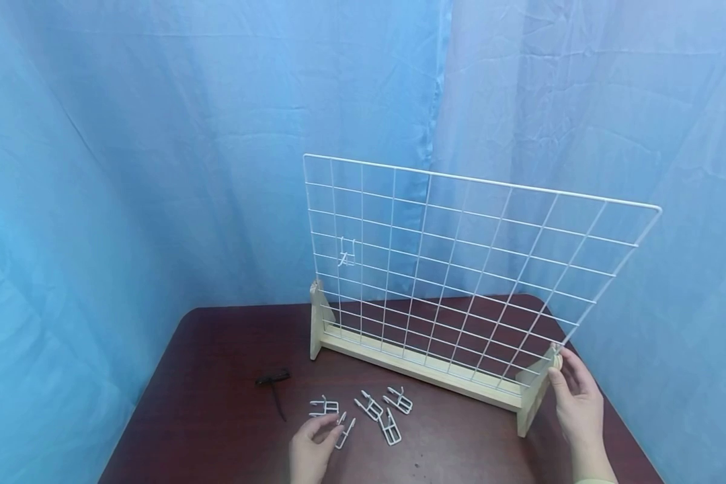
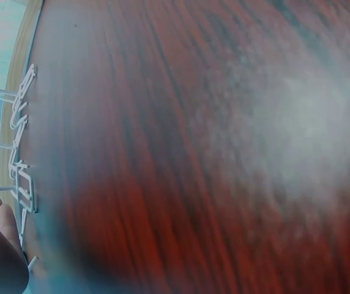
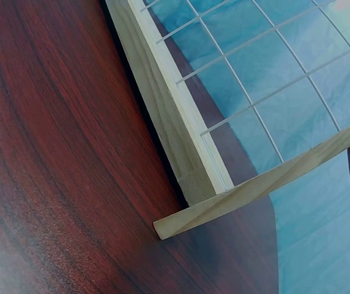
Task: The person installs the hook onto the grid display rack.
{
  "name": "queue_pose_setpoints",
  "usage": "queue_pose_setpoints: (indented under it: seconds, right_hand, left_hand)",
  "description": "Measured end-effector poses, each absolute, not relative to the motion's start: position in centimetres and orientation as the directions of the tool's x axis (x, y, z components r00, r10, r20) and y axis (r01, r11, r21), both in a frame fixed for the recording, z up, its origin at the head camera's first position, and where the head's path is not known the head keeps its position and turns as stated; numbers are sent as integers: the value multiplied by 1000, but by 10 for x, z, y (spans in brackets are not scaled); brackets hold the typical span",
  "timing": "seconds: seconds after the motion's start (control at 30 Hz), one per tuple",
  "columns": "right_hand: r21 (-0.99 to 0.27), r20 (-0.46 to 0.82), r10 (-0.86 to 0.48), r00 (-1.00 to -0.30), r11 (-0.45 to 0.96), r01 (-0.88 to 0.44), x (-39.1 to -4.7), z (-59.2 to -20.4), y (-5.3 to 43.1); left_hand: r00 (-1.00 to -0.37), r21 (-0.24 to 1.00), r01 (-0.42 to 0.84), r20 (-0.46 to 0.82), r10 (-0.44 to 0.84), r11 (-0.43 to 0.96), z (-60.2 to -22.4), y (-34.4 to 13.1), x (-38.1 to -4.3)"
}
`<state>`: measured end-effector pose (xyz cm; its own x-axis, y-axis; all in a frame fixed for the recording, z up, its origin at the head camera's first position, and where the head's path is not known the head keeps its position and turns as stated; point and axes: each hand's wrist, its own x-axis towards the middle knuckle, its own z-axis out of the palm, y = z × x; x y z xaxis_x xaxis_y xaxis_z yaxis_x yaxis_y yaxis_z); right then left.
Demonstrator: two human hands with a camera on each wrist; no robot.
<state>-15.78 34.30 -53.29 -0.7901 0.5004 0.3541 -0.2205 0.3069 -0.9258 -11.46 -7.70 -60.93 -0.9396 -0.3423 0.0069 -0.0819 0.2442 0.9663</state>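
One left grip [image 1: 312, 446] slightly parted beside a hook [image 1: 346, 435], contact unclear; one right grip [image 1: 579, 407] pinched round the wooden upright [image 1: 534, 396].

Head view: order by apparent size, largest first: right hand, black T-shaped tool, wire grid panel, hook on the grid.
1. Wire grid panel
2. Right hand
3. Black T-shaped tool
4. Hook on the grid

The head view looks forward and down across the desk [image 1: 218, 376]; both wrist views sit closer, the right sharing the wire grid [image 1: 419, 257] with it.
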Motion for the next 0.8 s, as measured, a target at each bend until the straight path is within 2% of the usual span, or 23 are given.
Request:
queue_pose_setpoints:
  seconds: [0.13,0.43,0.8]
  right_hand:
    - [-928,352,501,-790,294,-227,-158,-534,344]
    - [-926,358,500,-788,302,-229,-157,-533,342]
    - [-922,367,491,-790,306,-238,-157,-534,342]
  left_hand:
    - [-926,975,-85,-1,-378,207,-609,-73,-114]
    - [-884,951,-148,-4,-467,272,-607,-66,-116]
    - [-876,968,-94,30,-482,231,-604,-66,-119]
